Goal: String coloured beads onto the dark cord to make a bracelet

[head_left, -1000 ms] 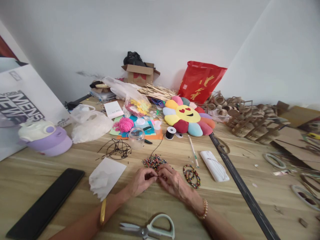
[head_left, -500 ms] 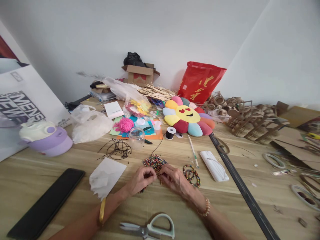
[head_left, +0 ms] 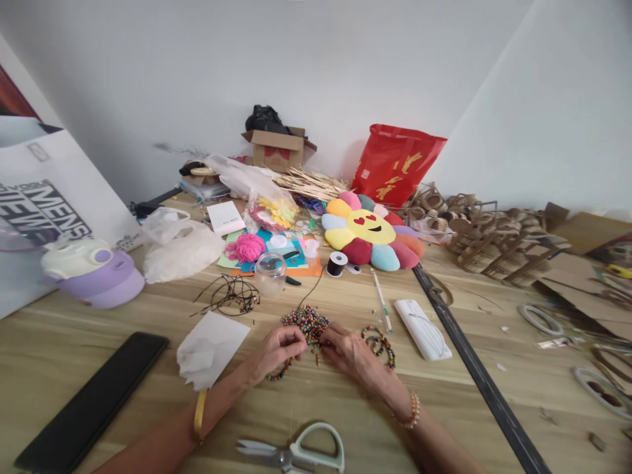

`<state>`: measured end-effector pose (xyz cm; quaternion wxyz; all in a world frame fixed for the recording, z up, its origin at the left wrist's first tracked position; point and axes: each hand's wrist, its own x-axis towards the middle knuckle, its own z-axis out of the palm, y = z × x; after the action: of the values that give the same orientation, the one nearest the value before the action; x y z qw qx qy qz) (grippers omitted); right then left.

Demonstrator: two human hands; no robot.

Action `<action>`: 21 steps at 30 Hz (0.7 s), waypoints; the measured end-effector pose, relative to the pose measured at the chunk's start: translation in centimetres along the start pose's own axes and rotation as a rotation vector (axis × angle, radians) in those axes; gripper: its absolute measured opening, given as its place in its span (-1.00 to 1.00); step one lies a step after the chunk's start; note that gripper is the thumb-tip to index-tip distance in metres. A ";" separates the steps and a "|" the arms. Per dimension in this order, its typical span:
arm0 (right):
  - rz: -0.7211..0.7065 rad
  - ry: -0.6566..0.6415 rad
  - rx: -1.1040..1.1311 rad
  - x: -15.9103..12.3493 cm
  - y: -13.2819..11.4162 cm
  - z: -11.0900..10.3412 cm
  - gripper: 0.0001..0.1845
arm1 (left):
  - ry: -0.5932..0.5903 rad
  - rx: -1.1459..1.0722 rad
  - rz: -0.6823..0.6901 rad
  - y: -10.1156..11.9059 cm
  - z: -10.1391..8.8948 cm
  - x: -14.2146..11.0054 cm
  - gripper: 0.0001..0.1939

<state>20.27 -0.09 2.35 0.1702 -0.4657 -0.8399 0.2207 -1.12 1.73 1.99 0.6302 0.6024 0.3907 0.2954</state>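
Note:
My left hand [head_left: 279,352] is closed in a pinch at the near left of a pile of small multicoloured beads [head_left: 305,321]. From under it hangs a curved string of beads [head_left: 280,375], partly hidden by the palm. My right hand [head_left: 349,357] has its fingers pressed together at the pile's right edge; what they hold is too small to make out. A few loose beads [head_left: 316,359] lie between the hands. Two finished-looking bead bracelets [head_left: 388,352] rest just right of my right hand. A black cord runs from a spool [head_left: 336,263] to the pile.
Scissors [head_left: 316,451] lie near the front edge. White paper [head_left: 210,349] and a black case [head_left: 93,401] are on the left. A clear jar [head_left: 270,273], pink yarn [head_left: 247,247] and a flower cushion [head_left: 372,230] stand behind. A white power bank [head_left: 423,329] lies right.
My hands have drawn apart, the right one shifting slightly right. More of the bead string shows below my left hand, and loose beads are now visible between the hands.

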 end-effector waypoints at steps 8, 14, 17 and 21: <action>0.124 0.173 0.417 0.3 0.5 1.3 -0.92 | 0.025 -0.090 0.087 -0.3 0.0 0.0 -0.75; 0.306 0.162 1.077 1.0 0.0 2.0 -0.61 | 0.050 -0.140 0.099 -0.2 0.1 -0.1 -0.75; 0.360 0.224 1.233 1.1 -0.6 1.7 -0.63 | 0.058 -0.128 0.096 -0.2 0.2 -0.1 -0.74; 0.440 0.293 1.387 1.0 -1.3 1.2 -0.68 | 0.045 -0.096 0.073 -0.1 0.2 -0.1 -0.71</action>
<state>18.25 -0.09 2.06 0.4873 -0.4335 -0.3637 0.6651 -0.99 1.58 1.94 0.6381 0.5786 0.3679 0.3503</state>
